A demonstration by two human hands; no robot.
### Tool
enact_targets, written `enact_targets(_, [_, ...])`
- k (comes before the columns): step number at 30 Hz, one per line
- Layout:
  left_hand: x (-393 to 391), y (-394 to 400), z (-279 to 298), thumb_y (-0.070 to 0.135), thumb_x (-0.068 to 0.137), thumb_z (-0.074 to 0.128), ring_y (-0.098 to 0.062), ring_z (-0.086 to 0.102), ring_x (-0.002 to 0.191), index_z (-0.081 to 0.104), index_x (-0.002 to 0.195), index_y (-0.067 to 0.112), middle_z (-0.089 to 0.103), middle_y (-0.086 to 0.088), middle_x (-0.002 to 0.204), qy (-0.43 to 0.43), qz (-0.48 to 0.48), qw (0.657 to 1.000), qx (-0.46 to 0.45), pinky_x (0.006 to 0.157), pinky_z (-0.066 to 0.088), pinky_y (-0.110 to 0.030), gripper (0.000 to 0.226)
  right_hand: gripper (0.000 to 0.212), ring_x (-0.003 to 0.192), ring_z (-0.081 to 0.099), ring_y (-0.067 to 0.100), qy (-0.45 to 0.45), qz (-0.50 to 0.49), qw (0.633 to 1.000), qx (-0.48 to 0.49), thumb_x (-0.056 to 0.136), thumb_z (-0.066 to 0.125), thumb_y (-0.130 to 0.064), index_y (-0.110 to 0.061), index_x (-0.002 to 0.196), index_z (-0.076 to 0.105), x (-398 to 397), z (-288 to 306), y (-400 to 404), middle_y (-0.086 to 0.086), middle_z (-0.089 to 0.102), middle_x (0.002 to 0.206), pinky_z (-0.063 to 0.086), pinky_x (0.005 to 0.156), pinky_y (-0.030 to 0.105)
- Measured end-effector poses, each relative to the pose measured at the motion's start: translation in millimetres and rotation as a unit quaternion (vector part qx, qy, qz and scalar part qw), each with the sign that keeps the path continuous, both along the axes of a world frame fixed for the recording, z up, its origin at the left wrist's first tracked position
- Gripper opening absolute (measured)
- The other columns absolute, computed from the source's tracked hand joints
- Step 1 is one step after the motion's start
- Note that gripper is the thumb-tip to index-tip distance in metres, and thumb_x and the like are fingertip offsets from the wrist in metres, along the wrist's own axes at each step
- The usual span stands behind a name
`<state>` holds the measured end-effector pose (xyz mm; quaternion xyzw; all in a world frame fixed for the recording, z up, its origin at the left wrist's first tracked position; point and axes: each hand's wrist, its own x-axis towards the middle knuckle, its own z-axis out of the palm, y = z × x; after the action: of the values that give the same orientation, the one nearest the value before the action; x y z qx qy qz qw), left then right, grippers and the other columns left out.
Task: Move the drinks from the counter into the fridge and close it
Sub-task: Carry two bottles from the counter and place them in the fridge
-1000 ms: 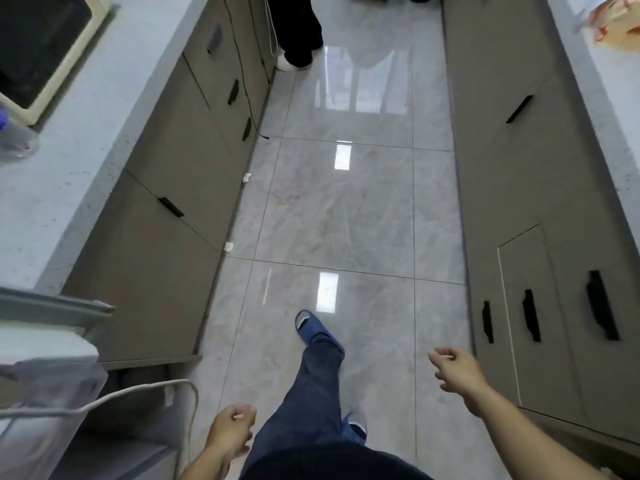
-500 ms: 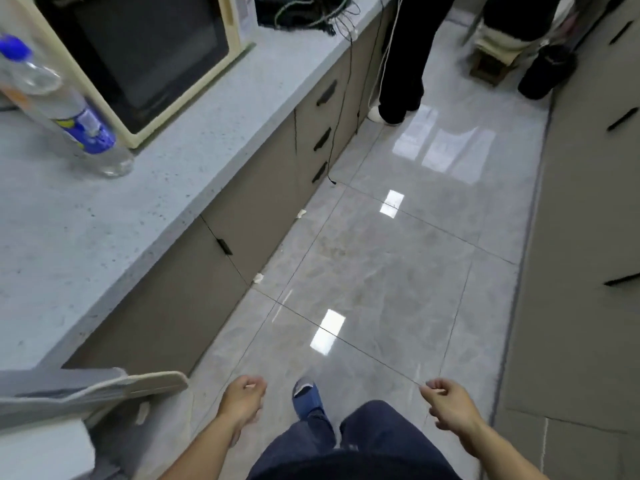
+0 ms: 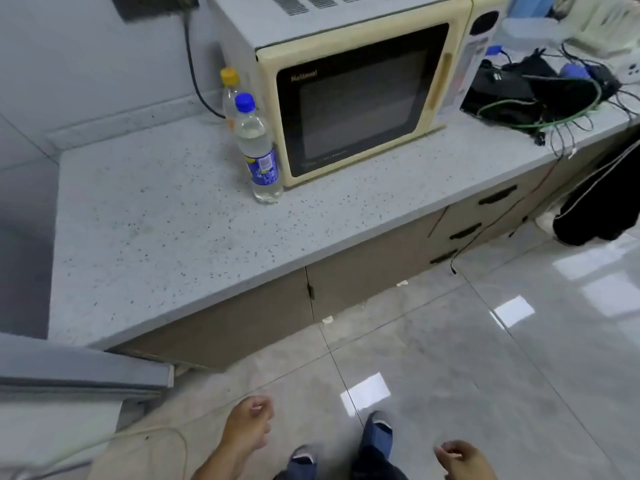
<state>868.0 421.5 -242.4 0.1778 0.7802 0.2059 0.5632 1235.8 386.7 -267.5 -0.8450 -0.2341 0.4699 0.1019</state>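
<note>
Drinks are what we look for first, and we find two bottles standing upright on the speckled grey counter [image 3: 166, 237], both just beside the left side of the microwave. Going from the largest thing down: the glossy tiled floor [image 3: 450, 358] fills the lower right, with bright light patches reflected on it. The counter runs across the upper left over beige cabinets [image 3: 242, 327] with dark handles. At the lower left edge we see a grey panel [image 3: 79, 372] jutting toward the floor; we cannot tell whether it is the fridge door. The cream microwave [image 3: 360, 98], door shut, sits at the back of the counter. To its right lies a tangle of black gear and cables [image 3: 540, 95], with one green cable looping through it. A person in dark clothes [image 3: 595, 202] stands at the far right edge.

The blue-capped bottle [image 3: 259, 150], clear with a blue label, stands nearest the microwave's front corner. The yellow-capped bottle [image 3: 230, 95] stands behind it, toward the wall, partly hidden.

Low in the frame, our left hand [image 3: 249, 424] hangs over the floor with fingers loosely curled and grips nothing. Our right hand [image 3: 460, 459] is also loosely curled and empty, at the bottom edge. Both are well apart from the bottles. Between them a blue shoe [image 3: 377, 434] points forward.
</note>
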Motion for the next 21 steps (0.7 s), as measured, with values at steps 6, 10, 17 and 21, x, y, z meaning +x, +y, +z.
enact_targets(6, [28,37,17,0.018,0.094,0.063,-0.020,0.059,0.068,0.065,0.099,0.013,0.068,-0.013,0.090,0.004,0.142,0.986,0.083,0.054,0.049,-0.029,0.007,0.014,0.062,0.053,0.022,0.096,0.131,0.984,0.076,0.087,0.072,-0.016,-0.004,0.091,0.065,-21,2,143,0.007,0.063,0.071,0.040,0.061,0.029])
enact_targets(10, [34,86,40,0.022,0.093,0.063,-0.019,0.065,0.074,0.067,0.103,0.017,0.071,-0.008,0.093,0.015,0.211,0.967,0.142,0.059,0.056,-0.025,0.012,0.013,0.082,0.064,0.021,0.148,0.197,0.954,0.168,0.090,0.070,-0.022,-0.016,0.101,0.064,-79,45,230,0.005,0.068,0.091,0.054,0.084,0.041])
enact_targets(17, [-10,212,118,0.024,0.094,0.063,-0.017,0.069,0.089,0.063,0.101,0.035,0.071,0.000,0.102,0.046,0.222,0.925,0.306,0.068,0.058,-0.027,0.013,0.031,0.084,0.062,0.005,0.182,0.287,0.866,0.368,0.092,0.067,-0.036,-0.029,0.120,0.056,-199,160,343,-0.008,0.061,0.104,0.056,0.075,0.026])
enact_targets(21, [-42,278,168,0.026,0.093,0.064,-0.012,0.069,0.091,0.062,0.102,0.038,0.069,0.004,0.107,0.059,0.230,0.894,0.381,0.067,0.057,-0.023,0.014,0.032,0.074,0.057,-0.005,0.155,0.311,0.790,0.505,0.089,0.070,-0.035,-0.031,0.117,0.055,-247,219,381,-0.013,0.059,0.097,0.046,0.063,0.007])
